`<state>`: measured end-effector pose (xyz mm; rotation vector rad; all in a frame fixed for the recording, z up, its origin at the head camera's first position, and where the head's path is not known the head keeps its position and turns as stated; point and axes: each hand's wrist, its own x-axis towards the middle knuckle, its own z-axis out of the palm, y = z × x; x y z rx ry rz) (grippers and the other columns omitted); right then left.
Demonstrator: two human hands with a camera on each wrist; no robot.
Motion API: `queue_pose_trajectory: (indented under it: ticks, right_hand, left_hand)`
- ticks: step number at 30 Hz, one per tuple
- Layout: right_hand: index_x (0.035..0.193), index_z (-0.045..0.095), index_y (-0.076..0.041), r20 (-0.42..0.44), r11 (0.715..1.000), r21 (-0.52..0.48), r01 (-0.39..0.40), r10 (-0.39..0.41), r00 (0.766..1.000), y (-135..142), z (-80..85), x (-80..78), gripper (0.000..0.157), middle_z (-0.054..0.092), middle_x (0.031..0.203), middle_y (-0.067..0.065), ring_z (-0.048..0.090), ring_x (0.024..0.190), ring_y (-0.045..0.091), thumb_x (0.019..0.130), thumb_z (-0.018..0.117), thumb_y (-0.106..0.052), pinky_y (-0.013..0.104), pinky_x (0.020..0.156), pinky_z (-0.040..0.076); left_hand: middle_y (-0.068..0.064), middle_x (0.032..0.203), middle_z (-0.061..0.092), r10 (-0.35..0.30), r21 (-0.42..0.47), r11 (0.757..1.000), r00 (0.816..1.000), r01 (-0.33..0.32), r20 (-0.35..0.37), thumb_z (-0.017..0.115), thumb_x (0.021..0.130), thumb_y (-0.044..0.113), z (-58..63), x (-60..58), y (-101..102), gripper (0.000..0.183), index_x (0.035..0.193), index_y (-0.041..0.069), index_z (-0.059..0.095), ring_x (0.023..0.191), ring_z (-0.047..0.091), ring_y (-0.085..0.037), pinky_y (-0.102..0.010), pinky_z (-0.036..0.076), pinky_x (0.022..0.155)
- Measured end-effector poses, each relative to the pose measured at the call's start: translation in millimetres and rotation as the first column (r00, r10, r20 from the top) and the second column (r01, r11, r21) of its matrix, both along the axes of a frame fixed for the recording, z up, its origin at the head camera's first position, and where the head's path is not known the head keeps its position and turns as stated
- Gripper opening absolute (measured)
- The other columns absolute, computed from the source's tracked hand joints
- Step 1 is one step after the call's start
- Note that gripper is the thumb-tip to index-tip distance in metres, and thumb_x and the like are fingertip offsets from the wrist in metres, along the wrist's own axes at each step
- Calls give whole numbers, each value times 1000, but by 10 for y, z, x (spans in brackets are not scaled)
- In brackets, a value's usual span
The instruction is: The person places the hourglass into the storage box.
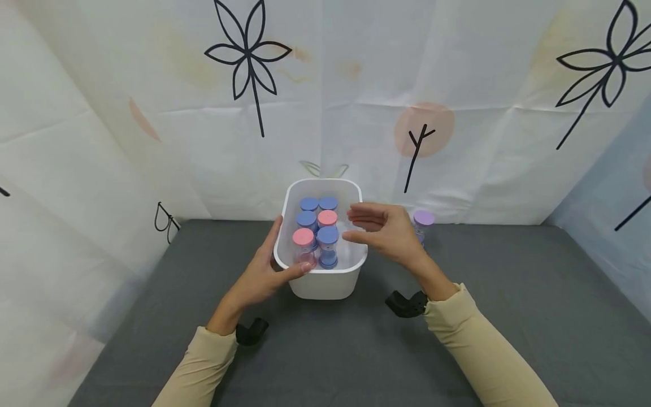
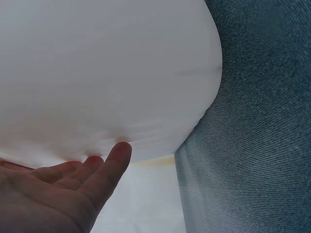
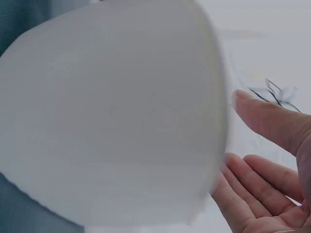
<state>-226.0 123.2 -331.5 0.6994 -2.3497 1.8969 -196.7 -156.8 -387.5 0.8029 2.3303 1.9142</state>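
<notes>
A white plastic bin (image 1: 325,285) stands on the grey table, holding several small sand timers with blue and pink caps. Nearest its front are a pink-capped sand timer (image 1: 303,237) and a blue-capped sand timer (image 1: 328,236). My left hand (image 1: 264,270) holds the bin's front left corner, fingers along the outer wall and thumb over the front rim. In the left wrist view the fingertips touch the white wall. My right hand (image 1: 383,229), holding nothing, is at the bin's right rim with fingers extended and thumb apart.
A purple-capped sand timer (image 1: 423,219) stands on the table, partly hidden behind my right hand. A white patterned cloth (image 1: 356,135) hangs right behind the bin, along the back edge of the grey table (image 1: 330,356).
</notes>
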Motion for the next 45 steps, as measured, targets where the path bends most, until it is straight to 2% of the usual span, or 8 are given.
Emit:
queue_pose_trajectory:
  ticks: [6,13,20,24,31,36,41,45]
  right_hand:
    - [133,61,8,3,994,-76,78,-78,997,286,-59,40,57,64,126,26,68,111,32,81,82,4,30,90,54]
    - [132,61,9,-21,975,-83,205,-207,978,517,-188,-10,54,65,124,27,70,102,12,83,82,1,26,91,53]
    - [135,62,3,-130,935,53,351,-342,931,599,-279,-76,59,65,128,22,63,119,35,82,86,-9,35,99,50]
    - [140,57,2,-129,909,111,401,-387,913,606,-391,-132,67,59,139,21,56,128,36,82,87,-13,41,105,45]
    - [149,45,5,-123,904,176,389,-372,920,568,-492,-184,80,48,149,25,45,139,38,83,86,-12,42,112,38]
    - [153,36,5,-69,914,191,359,-352,933,557,-534,-213,86,42,153,26,40,142,38,85,85,-15,43,114,34]
    - [156,28,5,-1,941,139,308,-311,950,544,-591,-251,90,42,151,30,41,141,40,87,82,-11,45,114,34]
    - [154,33,7,-16,935,119,334,-334,942,526,-645,-275,82,49,143,31,49,134,42,88,80,-6,47,109,40]
  left_hand:
    - [-15,157,32,5,2,1000,1000,-5,2,80,89,16,-15,11,-21,108,164,25,4,123,51,-53,-39,55,90]
    - [-16,158,32,14,-8,1000,1000,-14,10,81,89,20,-29,21,-29,108,165,25,4,121,53,-51,-41,55,91]
    - [-14,157,33,18,-18,1000,1000,-18,2,81,89,19,-23,22,-28,107,164,26,5,121,53,-51,-43,54,91]
    - [-13,158,32,27,-30,999,1000,-27,7,80,89,21,-17,23,-27,108,165,26,4,122,53,-50,-46,54,92]
    - [-12,158,32,23,-36,999,1000,-23,9,80,89,20,-17,15,-23,108,164,26,3,122,53,-49,-45,54,92]
    - [-14,158,31,29,-39,999,1000,-28,6,80,89,22,-21,4,-19,108,165,26,4,122,53,-49,-42,54,91]
    - [-13,158,32,24,-35,999,1000,-24,-1,81,88,21,-6,8,-5,108,164,26,4,122,53,-49,-42,54,91]
    - [-13,157,34,20,-35,999,1000,-21,-11,81,88,19,-6,-1,-4,107,164,26,5,122,54,-48,-41,54,91]
